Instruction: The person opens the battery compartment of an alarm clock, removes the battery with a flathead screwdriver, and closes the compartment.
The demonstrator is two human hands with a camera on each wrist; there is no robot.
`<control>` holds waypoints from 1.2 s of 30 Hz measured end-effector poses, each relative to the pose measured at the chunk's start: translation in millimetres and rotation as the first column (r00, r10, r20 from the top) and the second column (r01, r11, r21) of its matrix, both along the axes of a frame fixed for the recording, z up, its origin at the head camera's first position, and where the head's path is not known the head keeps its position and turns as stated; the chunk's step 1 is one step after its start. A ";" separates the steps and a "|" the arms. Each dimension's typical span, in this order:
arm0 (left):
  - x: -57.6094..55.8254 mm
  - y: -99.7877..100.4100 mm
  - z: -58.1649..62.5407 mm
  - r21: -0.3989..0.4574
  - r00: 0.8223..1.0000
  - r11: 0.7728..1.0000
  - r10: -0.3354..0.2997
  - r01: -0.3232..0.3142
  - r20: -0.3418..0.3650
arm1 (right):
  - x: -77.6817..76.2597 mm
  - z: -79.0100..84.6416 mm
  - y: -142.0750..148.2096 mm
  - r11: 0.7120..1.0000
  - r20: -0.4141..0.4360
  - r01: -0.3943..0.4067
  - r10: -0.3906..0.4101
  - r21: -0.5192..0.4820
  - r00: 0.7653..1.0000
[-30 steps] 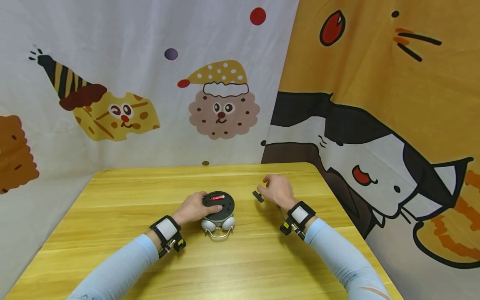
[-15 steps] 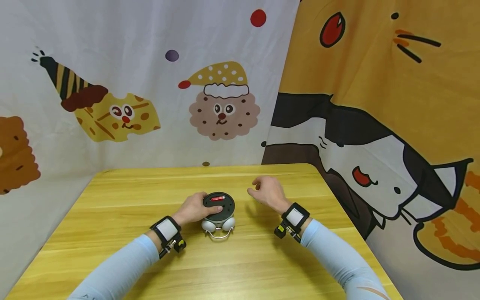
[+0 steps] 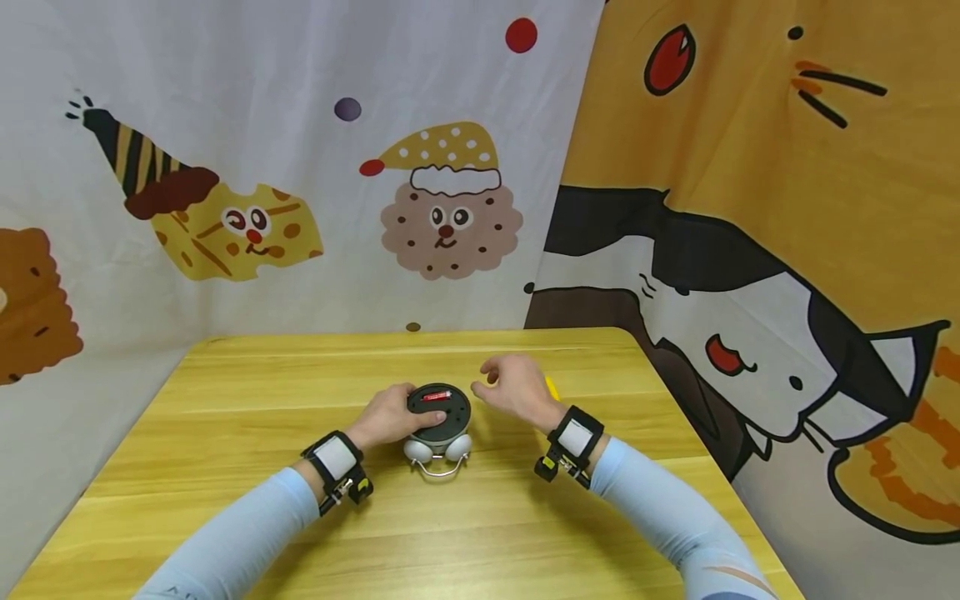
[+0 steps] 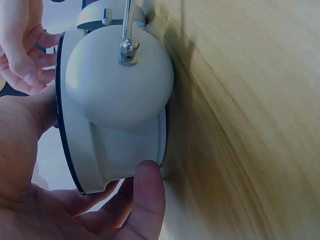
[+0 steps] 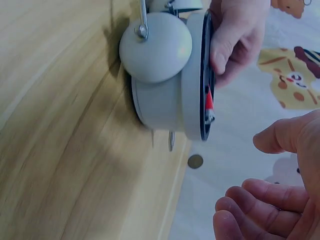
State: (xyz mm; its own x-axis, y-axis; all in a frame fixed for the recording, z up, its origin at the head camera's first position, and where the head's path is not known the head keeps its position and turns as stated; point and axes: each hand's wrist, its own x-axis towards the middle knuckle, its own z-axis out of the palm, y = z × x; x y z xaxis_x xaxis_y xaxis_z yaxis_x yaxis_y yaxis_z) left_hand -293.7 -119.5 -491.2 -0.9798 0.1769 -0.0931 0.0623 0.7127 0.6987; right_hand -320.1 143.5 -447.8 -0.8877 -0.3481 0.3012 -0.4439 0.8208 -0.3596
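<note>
A twin-bell alarm clock (image 3: 453, 421) lies tipped back-side up on the table, bells toward me. Its round black back shows a slot with a red battery (image 3: 437, 397) in it, also visible in the right wrist view. My left hand (image 3: 386, 418) grips the clock's left side, thumb on the back and fingers round the body. My right hand (image 3: 516, 390) hovers to the right of the clock. In the right wrist view its thumb stands apart from loosely bent fingers (image 5: 270, 215), with nothing between them.
A bit of a yellow object (image 3: 552, 387) shows behind my right hand, mostly hidden. The wooden table (image 3: 337, 533) ends at a patterned cloth (image 3: 262, 308) behind and on the right. A camera is strapped to each wrist.
My right hand has moved left toward the clock. The small black piece beside its fingers is out of sight now, and the yellow object has come into view. My left hand stays put.
</note>
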 end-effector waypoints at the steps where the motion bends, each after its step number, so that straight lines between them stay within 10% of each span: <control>1: 0.1 0.0 0.3 0.001 1.000 1.000 0.001 -0.001 -0.002 | 0.8 0.5 -1.9 1.000 -0.005 -0.010 0.010 0.008 1.000; 36: 2.1 0.3 3.0 0.011 0.999 1.000 -0.018 0.019 -0.032 | 10.8 -18.2 -29.0 0.971 0.039 -0.162 0.157 0.174 0.987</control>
